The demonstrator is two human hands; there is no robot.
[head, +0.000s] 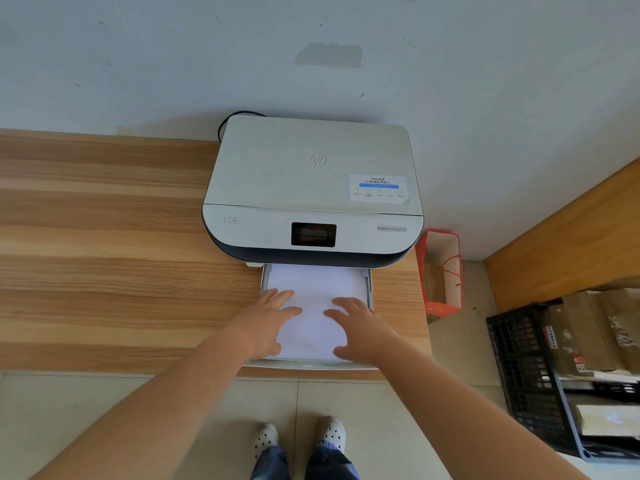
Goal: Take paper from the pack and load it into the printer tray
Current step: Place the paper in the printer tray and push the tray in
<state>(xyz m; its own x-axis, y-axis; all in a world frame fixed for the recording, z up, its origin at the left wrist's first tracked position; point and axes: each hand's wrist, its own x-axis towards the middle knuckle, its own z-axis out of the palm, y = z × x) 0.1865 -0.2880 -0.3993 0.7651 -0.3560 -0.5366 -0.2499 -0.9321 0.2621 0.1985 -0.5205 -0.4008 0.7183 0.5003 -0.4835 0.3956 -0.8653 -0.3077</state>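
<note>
- light striped wooden desk top [104, 237] fills the left side; bare there
- left hand [268, 318] palm down on the left part of the white paper stack [313, 306]; fingers spread and flat, thumb by the stack's near edge; pinching nothing
- white paper stack lies inside the pulled-out grey plastic printer tray [369, 289], far end at the printer's slot; tray's near lip overhangs the desk edge
- white-and-dark-grey HP inkjet printer [311, 188] sits on the desk against the wall, lid closed, small dark screen [313, 234] on front, black cable [239, 116] behind
- right hand [358, 329] palm down on the right part of the stack; fingers spread, flat; gripping nothing
- red-and-white paper gift bag [441, 271] on the floor just beside the desk's right end
- black plastic crate [519, 368] holding cardboard boxes, far right on the floor
</note>
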